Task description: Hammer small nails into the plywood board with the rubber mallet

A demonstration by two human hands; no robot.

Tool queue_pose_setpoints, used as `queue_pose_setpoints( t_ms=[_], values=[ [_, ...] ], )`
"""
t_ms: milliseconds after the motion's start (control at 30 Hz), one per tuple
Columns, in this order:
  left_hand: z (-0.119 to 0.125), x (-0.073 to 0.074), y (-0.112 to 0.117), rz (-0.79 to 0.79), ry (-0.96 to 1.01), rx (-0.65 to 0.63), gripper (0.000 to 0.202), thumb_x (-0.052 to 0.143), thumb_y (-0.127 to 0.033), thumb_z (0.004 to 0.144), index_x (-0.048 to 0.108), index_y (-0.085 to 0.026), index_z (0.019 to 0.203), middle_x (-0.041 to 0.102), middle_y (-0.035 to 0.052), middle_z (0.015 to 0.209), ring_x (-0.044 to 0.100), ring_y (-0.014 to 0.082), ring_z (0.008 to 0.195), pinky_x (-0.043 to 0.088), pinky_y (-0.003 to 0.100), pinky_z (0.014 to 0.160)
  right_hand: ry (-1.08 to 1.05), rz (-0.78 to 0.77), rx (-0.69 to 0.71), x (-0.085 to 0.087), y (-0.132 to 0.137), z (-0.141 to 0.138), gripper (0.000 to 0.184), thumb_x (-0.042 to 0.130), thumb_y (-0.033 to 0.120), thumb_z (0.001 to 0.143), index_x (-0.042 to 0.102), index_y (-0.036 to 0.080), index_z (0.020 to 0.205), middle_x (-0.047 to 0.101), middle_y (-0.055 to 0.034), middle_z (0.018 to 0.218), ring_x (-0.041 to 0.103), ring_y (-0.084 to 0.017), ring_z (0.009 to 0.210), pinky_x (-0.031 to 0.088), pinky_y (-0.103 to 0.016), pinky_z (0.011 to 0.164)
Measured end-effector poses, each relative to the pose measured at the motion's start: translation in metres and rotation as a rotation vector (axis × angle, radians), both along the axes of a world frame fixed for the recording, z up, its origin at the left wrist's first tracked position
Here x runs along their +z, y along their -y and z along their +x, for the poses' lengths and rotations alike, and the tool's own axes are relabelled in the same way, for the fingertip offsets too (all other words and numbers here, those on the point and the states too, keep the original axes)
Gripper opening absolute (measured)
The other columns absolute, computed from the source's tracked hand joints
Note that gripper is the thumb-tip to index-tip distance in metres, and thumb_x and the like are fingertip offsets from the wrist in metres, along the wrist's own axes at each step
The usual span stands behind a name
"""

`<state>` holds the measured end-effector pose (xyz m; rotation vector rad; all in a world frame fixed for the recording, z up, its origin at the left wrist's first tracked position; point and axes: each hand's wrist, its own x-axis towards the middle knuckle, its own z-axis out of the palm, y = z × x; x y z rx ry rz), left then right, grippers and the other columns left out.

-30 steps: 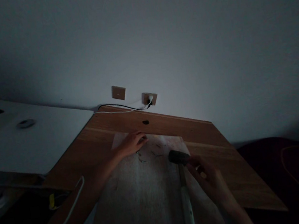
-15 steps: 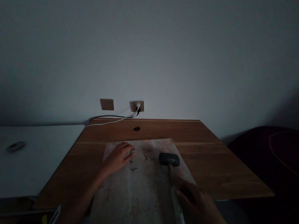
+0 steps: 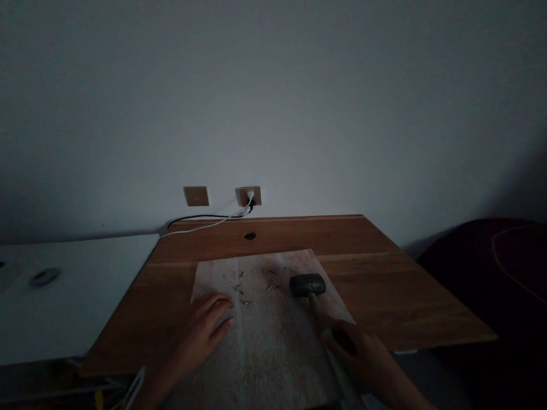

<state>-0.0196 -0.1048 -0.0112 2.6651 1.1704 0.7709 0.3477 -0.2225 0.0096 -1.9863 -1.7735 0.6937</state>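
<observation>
Head view, very dim: my right hand (image 3: 358, 355) is clamped around the handle of a mallet (image 3: 307, 285) low in the frame, right of centre. My left hand (image 3: 203, 325) lies flat and open on a pale board (image 3: 275, 373), fingers apart, holding nothing. Small nails (image 3: 245, 294) lie scattered just beyond its fingertips, in the middle of the frame. The board rests on a wooden counter (image 3: 389, 284).

I judge the step in hand to be a grip on the mallet while the other hand steadies the board. Raising it calls for keeping the head clear of the nails beside it.

The mallet's long axis runs from my right hand up and slightly left. Its dark head rests on the board, pointing toward the wall.
</observation>
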Motion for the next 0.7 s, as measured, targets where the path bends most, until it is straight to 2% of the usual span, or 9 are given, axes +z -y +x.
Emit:
queue_pose_setpoints(
  t_ms=[100,167,233,333,467,567,700],
  values=[
    [-0.003,-0.009,0.037,0.075,-0.138,0.045,0.045,0.051,-0.051,0.110,0.065,-0.026,0.143,0.060,0.0104,0.156,0.058,0.0298,0.142,0.051,0.046,0.117,-0.079,0.104,0.034,-0.004,0.005,0.004,0.042,0.046,0.056,0.100,0.071,0.022,0.103,0.081,-0.0126,0.098,0.077,-0.030,0.089,0.053,-0.037,0.077],
    [-0.001,-0.015,0.054,0.123,-0.214,0.055,0.054,0.049,-0.058,0.109,0.058,-0.028,0.153,0.053,0.0097,0.164,0.050,0.0317,0.150,0.045,0.049,0.123,-0.067,0.123,0.044,-0.003,0.004,0.000,0.040,0.046,0.054,0.101,0.071,0.022,0.099,0.080,-0.0131,0.098,0.077,-0.030,0.089,0.053,-0.037,0.079],
    [0.004,-0.019,0.063,0.162,-0.256,0.058,0.057,0.047,-0.061,0.109,0.057,-0.029,0.155,0.053,0.0088,0.165,0.049,0.0313,0.152,0.042,0.050,0.125,-0.040,0.117,0.078,-0.001,0.001,-0.008,0.037,0.045,0.047,0.102,0.071,0.021,0.101,0.081,-0.0138,0.100,0.077,-0.030,0.092,0.053,-0.037,0.081],
    [0.013,-0.020,0.064,0.198,-0.283,0.082,0.056,0.044,-0.062,0.110,0.065,-0.025,0.146,0.059,0.0101,0.159,0.055,0.0315,0.146,0.043,0.051,0.123,0.024,0.115,0.131,0.001,-0.008,-0.022,0.033,0.046,0.039,0.103,0.070,0.020,0.114,0.081,-0.0139,0.108,0.077,-0.031,0.100,0.052,-0.037,0.086],
    [0.019,-0.016,0.059,0.230,-0.309,0.154,0.057,0.044,-0.061,0.110,0.070,-0.019,0.136,0.062,0.0161,0.154,0.058,0.0354,0.142,0.047,0.053,0.119,0.118,0.084,0.156,0.001,-0.019,-0.037,0.025,0.052,0.038,0.105,0.068,0.019,0.111,0.081,-0.0132,0.101,0.078,-0.031,0.096,0.050,-0.035,0.080],
    [0.013,-0.013,0.055,0.222,-0.328,0.188,0.051,0.045,-0.056,0.110,0.071,-0.018,0.133,0.062,0.0176,0.154,0.058,0.0355,0.143,0.045,0.055,0.121,0.139,0.104,0.192,0.002,-0.027,-0.050,0.024,0.054,0.038,0.108,0.066,0.018,0.111,0.081,-0.0142,0.103,0.078,-0.031,0.099,0.050,-0.035,0.082],
    [-0.006,-0.012,0.048,0.153,-0.346,0.267,0.047,0.048,-0.051,0.109,0.071,-0.019,0.135,0.063,0.0172,0.154,0.056,0.0364,0.146,0.038,0.061,0.125,0.142,0.102,0.238,0.008,-0.038,-0.078,0.029,0.054,0.045,0.111,0.066,0.018,0.108,0.081,-0.0159,0.106,0.079,-0.032,0.101,0.050,-0.035,0.082]
  ],
)
